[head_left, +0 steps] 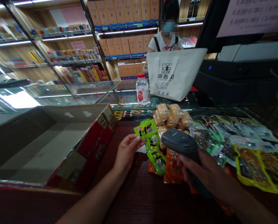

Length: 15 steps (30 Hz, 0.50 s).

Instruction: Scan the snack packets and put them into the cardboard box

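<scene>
Between the thumb and fingers of my left hand [127, 149] is a green snack packet [145, 128]. My right hand [206, 174] is wrapped round the handle of a dark grey barcode scanner [179, 140], whose head points left toward that packet. More green packets [157, 158] lie on the counter just below it. Orange packets [172, 163] are partly hidden under the scanner and my right hand. Behind them is a pile of clear-wrapped tan snacks [172, 115]. Vacuum-packed food bags [257, 161], some edged in yellow, spread out at the right.
An open cardboard box [83, 149] stands at the left. A clear bottle with a red cap [142, 90] and a white tote bag [176, 74] stand on the glass counter. Behind the bag is a person in a mask [168, 40]. Stocked shelves [122, 31] line the back.
</scene>
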Available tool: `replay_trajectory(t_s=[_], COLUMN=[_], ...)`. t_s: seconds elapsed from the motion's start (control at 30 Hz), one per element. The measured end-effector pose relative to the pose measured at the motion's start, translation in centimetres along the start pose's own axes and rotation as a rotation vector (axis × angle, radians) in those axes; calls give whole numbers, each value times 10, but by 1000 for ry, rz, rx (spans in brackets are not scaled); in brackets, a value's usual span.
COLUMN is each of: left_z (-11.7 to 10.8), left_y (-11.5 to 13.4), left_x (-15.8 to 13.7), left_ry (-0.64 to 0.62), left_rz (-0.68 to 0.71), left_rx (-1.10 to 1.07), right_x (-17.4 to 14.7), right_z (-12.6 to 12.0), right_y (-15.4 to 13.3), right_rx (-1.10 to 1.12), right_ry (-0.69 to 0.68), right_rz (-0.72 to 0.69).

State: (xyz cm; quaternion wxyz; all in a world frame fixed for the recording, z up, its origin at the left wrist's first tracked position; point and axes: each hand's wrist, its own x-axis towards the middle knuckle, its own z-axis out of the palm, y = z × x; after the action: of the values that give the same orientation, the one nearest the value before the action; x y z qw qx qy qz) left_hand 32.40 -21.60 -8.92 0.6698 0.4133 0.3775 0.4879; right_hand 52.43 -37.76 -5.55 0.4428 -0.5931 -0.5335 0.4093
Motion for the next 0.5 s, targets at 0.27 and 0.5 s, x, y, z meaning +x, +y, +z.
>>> replay_trajectory(t_s=[0.27,0.5], left_z=[2,-33], left_y=[46,177], left_x=[-23,-39], left_ry=[76,240], left_rz=[267,544], left_rx=[12,53], right_x=[3,6], right_z=[-4,-7], right_y=[20,18], right_rx=[-24,-44], right_ry=[28,137], right_rz=[92,149])
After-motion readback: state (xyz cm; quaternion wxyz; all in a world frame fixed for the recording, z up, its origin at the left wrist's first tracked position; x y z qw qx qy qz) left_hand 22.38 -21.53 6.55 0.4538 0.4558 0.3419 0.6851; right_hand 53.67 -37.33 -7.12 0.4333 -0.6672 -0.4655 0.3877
